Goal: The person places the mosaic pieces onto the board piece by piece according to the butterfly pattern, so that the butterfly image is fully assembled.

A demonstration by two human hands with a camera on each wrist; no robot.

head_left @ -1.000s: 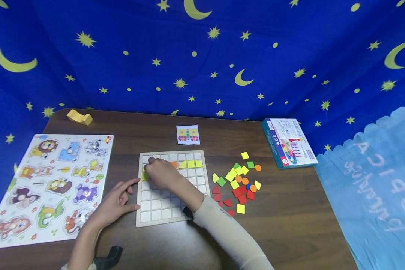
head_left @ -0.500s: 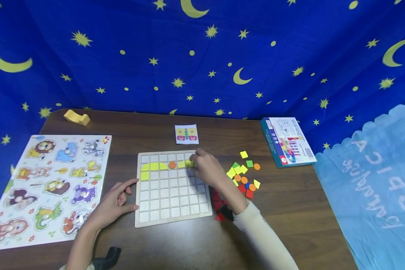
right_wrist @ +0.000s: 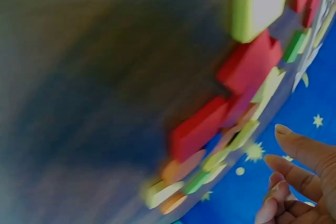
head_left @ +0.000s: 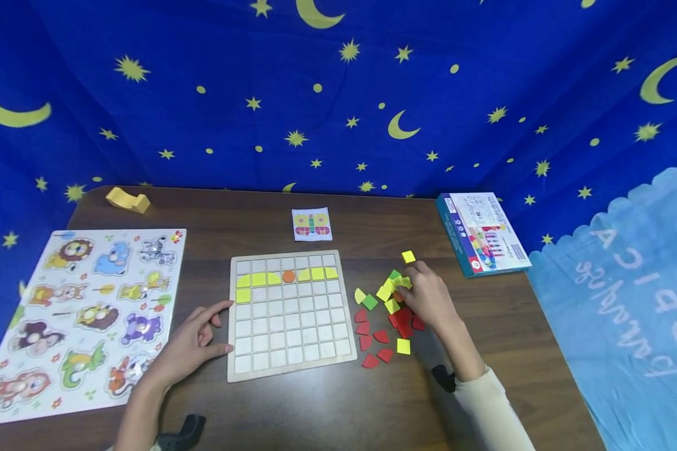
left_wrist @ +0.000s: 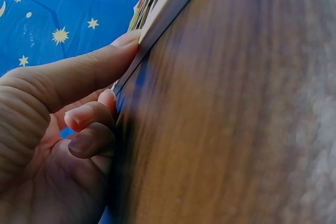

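Pale, flat, square-gridded wooden board (head_left: 294, 321)

A deep-blue drape (head_left: 220, 62) with yellow moons (head_left: 395, 128) and stars (head_left: 296, 138) hangs behind the dark wood-grain table (head_left: 327, 407), a scalloped light-blue cloth (head_left: 634, 294) at right.

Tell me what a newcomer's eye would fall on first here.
Likely the blue backdrop, its yellow moons and stars spread behind the table. Next, probably the bright pile of loose tiles right of the grid board, the right hand over part of it. The animal puzzle board at the far left also stands out.
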